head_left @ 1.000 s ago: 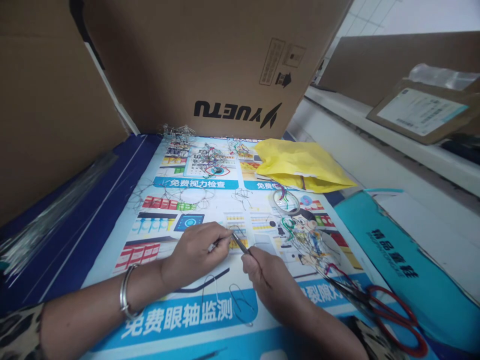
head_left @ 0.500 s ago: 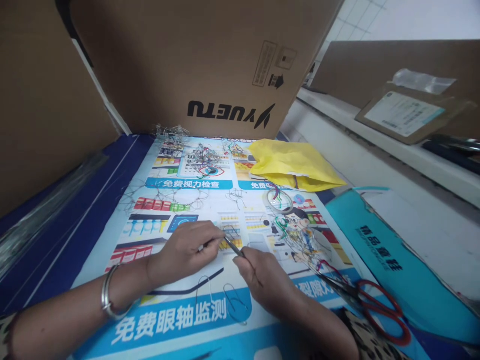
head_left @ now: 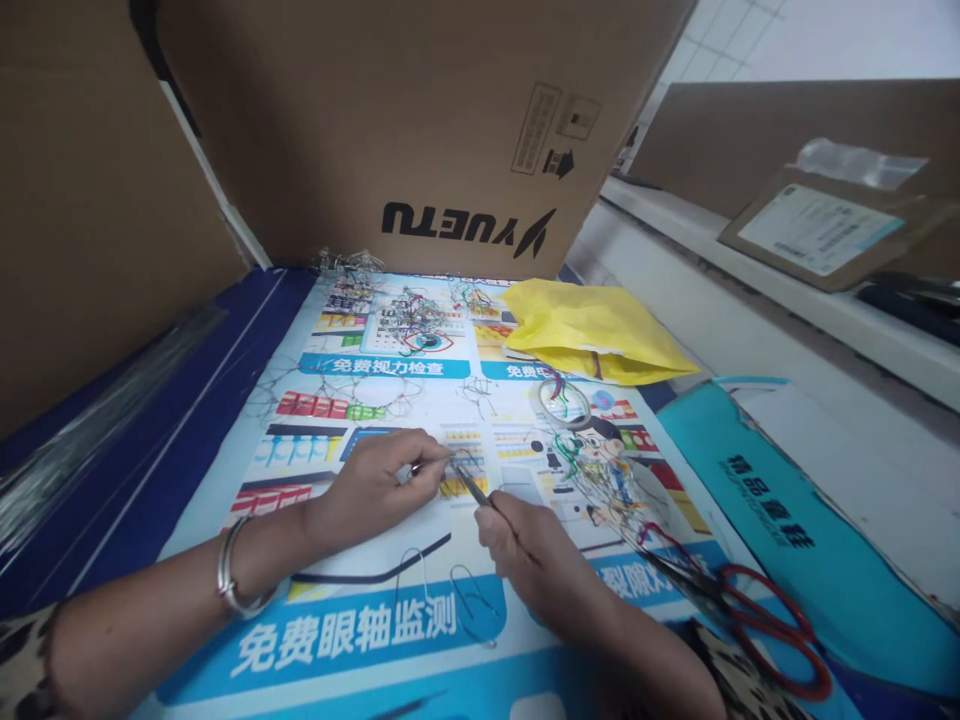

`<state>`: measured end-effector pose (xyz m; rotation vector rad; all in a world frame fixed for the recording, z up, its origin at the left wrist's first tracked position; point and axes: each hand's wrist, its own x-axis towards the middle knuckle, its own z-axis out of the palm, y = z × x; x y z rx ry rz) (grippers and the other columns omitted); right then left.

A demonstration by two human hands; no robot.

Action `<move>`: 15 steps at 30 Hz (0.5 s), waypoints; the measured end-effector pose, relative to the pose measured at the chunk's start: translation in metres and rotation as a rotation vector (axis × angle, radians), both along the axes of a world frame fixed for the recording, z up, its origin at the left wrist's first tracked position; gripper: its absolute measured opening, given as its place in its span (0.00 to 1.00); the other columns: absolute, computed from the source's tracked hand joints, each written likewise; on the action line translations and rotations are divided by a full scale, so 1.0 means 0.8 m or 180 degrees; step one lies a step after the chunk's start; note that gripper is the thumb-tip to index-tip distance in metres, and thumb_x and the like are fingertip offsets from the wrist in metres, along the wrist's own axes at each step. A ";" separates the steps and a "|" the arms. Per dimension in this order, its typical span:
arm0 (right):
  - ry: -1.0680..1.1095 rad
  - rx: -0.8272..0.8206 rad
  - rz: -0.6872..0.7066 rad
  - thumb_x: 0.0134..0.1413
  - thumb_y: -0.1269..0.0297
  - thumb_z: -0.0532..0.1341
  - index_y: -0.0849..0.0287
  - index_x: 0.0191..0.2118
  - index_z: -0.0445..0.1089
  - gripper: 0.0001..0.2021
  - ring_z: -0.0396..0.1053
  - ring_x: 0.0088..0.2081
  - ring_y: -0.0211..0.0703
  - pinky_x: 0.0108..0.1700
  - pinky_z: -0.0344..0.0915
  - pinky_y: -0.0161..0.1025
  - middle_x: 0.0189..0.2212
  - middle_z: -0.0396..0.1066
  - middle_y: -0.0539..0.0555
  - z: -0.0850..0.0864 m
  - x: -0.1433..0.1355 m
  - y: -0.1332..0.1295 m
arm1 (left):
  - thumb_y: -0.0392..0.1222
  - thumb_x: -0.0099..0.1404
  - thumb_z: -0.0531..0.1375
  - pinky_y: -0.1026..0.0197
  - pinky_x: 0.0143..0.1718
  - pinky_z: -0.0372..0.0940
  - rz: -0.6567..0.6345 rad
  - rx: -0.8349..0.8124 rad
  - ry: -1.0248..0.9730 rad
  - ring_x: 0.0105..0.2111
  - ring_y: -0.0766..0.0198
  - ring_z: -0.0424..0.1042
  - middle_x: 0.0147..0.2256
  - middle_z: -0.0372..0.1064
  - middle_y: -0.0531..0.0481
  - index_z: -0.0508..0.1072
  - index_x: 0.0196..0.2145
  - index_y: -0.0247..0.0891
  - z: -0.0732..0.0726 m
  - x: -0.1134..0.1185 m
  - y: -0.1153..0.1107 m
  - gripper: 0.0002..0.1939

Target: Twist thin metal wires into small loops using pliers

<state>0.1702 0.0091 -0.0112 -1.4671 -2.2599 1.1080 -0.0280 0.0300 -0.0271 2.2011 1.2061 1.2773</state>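
Note:
My left hand (head_left: 394, 480), with a silver bangle at the wrist, pinches a thin bent wire (head_left: 465, 454) over the printed sheet. From its fingertips the wire arcs to the right. My right hand (head_left: 529, 550) is wrapped round slim metal pliers (head_left: 471, 484), whose narrow tip points up and left to the wire close to my left fingers. Their handles are hidden in my palm. Below the hands, a bent wire hook (head_left: 474, 598) lies on the sheet, with a second one beside it.
Red-handled scissors (head_left: 776, 625) lie at the right, near tangled wires and a tape roll (head_left: 562, 403). Behind are a yellow pouch (head_left: 600, 330) and wire heaps (head_left: 412, 315). Large cardboard (head_left: 420, 120) stands at the back; a teal box piece (head_left: 787, 520) lies right.
The pliers' tip has drawn slightly away from my left fingertips, and more of the bent wire shows between them. My left hand has turned a little. The whole view has shifted slightly.

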 end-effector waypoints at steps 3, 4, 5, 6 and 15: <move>0.0050 -0.0012 -0.0013 0.61 0.52 0.42 0.58 0.26 0.57 0.20 0.59 0.25 0.37 0.26 0.50 0.33 0.22 0.64 0.50 -0.001 0.000 -0.001 | 0.30 0.56 0.56 0.71 0.24 0.62 -0.0016 0.0201 0.0025 0.23 0.72 0.69 0.24 0.71 0.54 0.72 0.29 0.36 0.000 0.003 -0.002 0.07; 0.0057 0.0001 -0.0016 0.61 0.51 0.42 0.58 0.26 0.57 0.19 0.60 0.25 0.37 0.27 0.50 0.33 0.22 0.64 0.51 -0.001 0.000 -0.001 | 0.29 0.56 0.56 0.71 0.24 0.62 -0.0020 0.0232 0.0051 0.23 0.72 0.69 0.23 0.71 0.54 0.72 0.29 0.36 0.000 0.003 -0.002 0.07; 0.0059 0.0011 -0.0020 0.61 0.51 0.42 0.58 0.26 0.57 0.19 0.60 0.25 0.37 0.27 0.51 0.34 0.22 0.64 0.51 -0.001 0.000 -0.002 | 0.29 0.56 0.56 0.70 0.24 0.63 -0.0023 0.0251 0.0075 0.23 0.72 0.69 0.23 0.71 0.54 0.72 0.29 0.36 0.000 0.004 -0.003 0.07; 0.0056 0.0011 -0.0025 0.61 0.51 0.42 0.58 0.26 0.57 0.19 0.60 0.26 0.37 0.27 0.51 0.34 0.22 0.64 0.51 -0.001 0.001 -0.002 | 0.29 0.56 0.55 0.70 0.24 0.63 -0.0026 0.0261 0.0098 0.23 0.72 0.69 0.23 0.71 0.54 0.72 0.29 0.35 0.001 0.004 -0.003 0.07; 0.0051 0.0027 -0.0056 0.61 0.51 0.41 0.58 0.26 0.57 0.20 0.61 0.25 0.37 0.26 0.50 0.34 0.22 0.65 0.51 -0.002 0.000 -0.002 | 0.29 0.57 0.54 0.69 0.24 0.63 0.0047 0.0444 0.0237 0.23 0.71 0.69 0.23 0.71 0.53 0.71 0.29 0.35 -0.003 0.008 -0.005 0.07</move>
